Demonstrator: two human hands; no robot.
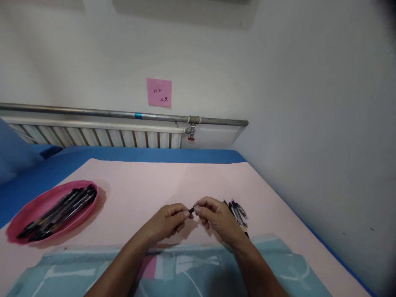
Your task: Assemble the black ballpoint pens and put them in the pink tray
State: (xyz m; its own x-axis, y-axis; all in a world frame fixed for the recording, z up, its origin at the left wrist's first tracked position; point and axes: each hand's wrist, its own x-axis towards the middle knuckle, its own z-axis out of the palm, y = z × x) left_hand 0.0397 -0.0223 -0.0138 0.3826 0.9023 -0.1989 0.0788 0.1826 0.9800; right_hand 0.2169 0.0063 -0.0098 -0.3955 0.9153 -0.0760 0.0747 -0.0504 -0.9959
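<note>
Wall (pixel 309 103): pale grey, small dark marks low on the right.
Note (pixel 159 93): pink, handwritten, stuck on the wall.
Pipe (pixel 102 112): metal, below the note, with a blue band (pixel 138 116).
Valve (pixel 192 131): red-handled, under the pipe.
Radiator (pixel 108 137): white, ribbed, beneath the pipe.
Sheet (pixel 139 177): pale pink, over a blue cover (pixel 161 155).
Cloth (pixel 170 276): teal with white patterns, nearest the camera.

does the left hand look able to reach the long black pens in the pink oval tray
Probably yes: the long black pens lie uncovered in the pink oval tray, nothing visible between them and the left hand, though its fingers grip a small black cylindrical piece.
</note>
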